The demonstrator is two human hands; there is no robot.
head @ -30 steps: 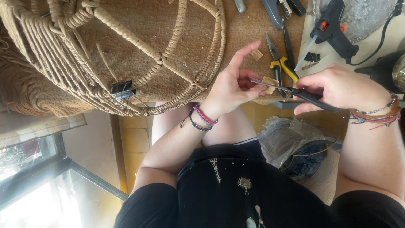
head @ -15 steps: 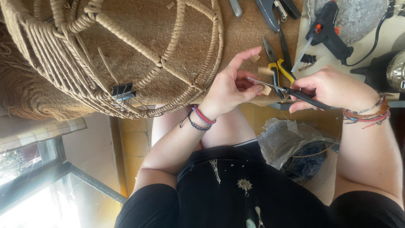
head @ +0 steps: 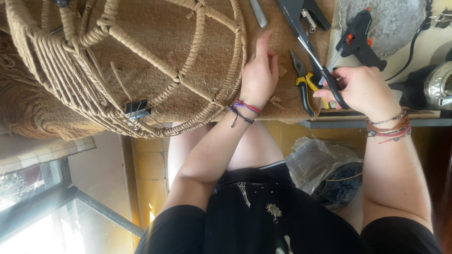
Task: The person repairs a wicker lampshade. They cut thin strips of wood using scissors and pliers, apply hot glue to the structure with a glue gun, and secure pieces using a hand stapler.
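My left hand (head: 258, 75) lies flat on the brown burlap mat (head: 278, 101), palm down, holding nothing, right beside the rim of a large woven cord-and-rattan frame (head: 141, 61). My right hand (head: 365, 89) grips black-handled scissors (head: 313, 51), their blades pointing away from me over the mat. Yellow-handled pliers (head: 305, 83) lie on the mat between my two hands. A few small cut scraps (head: 277, 99) lie near my left wrist.
A black binder clip (head: 136, 109) is clamped on the frame's near rim. A black hot-glue gun (head: 358, 37) rests on foil at the far right, near a shiny metal vessel (head: 438, 87). More tools (head: 306, 11) lie at the mat's far edge. A plastic bag (head: 325, 164) sits below the table.
My hands were together, scissors against a small piece held in the left fingers. Now they are apart: the left hand has dropped flat onto the mat, and the right has drawn the scissors away.
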